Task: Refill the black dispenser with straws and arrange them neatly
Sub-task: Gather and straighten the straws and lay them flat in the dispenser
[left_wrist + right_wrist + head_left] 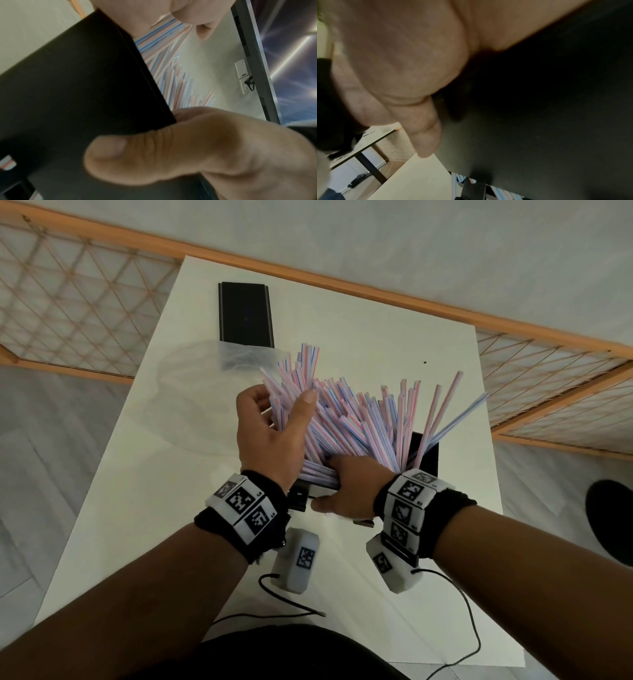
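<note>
A thick bunch of pink and blue striped straws (359, 419) stands fanned out and uneven in the black dispenser (430, 460), which sits on the white table (171, 474). My left hand (274, 419) grips the leftmost straws, thumb on the right and fingers curled on the left. My right hand (342, 491) holds the dispenser's near wall, fingers reaching in at the straws' base. In the left wrist view the right thumb (154, 155) lies against the black wall (77, 94), with straws (168, 70) above it. In the right wrist view the palm (402, 60) hides most of the dispenser (539, 121).
A flat black lid (245, 316) lies at the table's far end, with a clear plastic bag (239, 357) just in front of it. Black cables (291, 604) trail over the near edge. A wooden rail with netting (376, 292) borders the far side.
</note>
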Motion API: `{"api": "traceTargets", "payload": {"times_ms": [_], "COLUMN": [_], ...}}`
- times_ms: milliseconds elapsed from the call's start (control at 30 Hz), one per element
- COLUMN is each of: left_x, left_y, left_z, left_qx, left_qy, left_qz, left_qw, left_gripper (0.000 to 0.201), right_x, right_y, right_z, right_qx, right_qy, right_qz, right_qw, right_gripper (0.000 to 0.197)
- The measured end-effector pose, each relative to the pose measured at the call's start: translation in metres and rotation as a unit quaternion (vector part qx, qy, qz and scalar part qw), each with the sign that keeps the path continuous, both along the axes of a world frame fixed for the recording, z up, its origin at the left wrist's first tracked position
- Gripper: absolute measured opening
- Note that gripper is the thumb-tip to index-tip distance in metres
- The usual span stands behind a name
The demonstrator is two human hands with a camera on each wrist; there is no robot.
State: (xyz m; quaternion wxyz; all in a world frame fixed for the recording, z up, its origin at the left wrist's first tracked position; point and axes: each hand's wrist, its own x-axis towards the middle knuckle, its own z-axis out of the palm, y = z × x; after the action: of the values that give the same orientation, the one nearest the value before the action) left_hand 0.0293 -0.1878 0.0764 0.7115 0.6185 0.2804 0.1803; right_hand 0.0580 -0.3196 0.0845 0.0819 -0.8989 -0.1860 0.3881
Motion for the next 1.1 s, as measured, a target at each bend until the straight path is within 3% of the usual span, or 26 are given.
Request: {"api": "traceTargets", "payload": {"times_ms": [200,333,500,633,800,867,967,1100], "left_x": [-0.003,-0.004,-0.002,0.001,0.002,0.003,0.003,0.000], "left_y": [0.001,0.001,0.000,0.001,0.005,0.006,0.008,0.005], "left_z": [-0.002,-0.002,-0.001,-0.002,-0.003,-0.003,-0.005,-0.005], "left_qx": [0.033,0.035,0.015,0.027,0.022,0.011,0.013,0.024], "left_qy": [0.010,0.019,0.011,0.025,0.030,0.029,0.026,0.006], "left_qz": [-0.023,-0.038,-0.025,-0.013,0.015,0.015,0.013,-0.006], "left_qw": [0.999,0.998,1.000,0.999,0.999,0.999,0.999,1.000], "left_gripper": [0.078,0.085,0.082,0.074,0.061,0.058,0.049,0.047], "right_x": [0.005,0.009,0.009,0.006,-0.004,-0.009,-0.018,-0.022], "right_y": [0.006,0.010,0.009,0.006,-0.007,-0.020,-0.033,-0.024], "right_z": [-0.001,0.004,0.003,0.004,0.010,0.015,0.019,0.007], "right_qx": [-0.032,-0.011,0.029,0.030,0.048,0.072,0.120,0.072], "right_qy": [0.037,0.033,-0.002,-0.049,-0.073,-0.128,-0.201,-0.128], "right_qz": [0.009,0.001,-0.010,-0.018,0.003,0.025,0.035,0.044], "right_qw": [0.999,0.999,1.000,0.998,0.996,0.989,0.972,0.988], "right_gripper": [0.050,0.075,0.056,0.067,0.066,0.065,0.047,0.037]}}
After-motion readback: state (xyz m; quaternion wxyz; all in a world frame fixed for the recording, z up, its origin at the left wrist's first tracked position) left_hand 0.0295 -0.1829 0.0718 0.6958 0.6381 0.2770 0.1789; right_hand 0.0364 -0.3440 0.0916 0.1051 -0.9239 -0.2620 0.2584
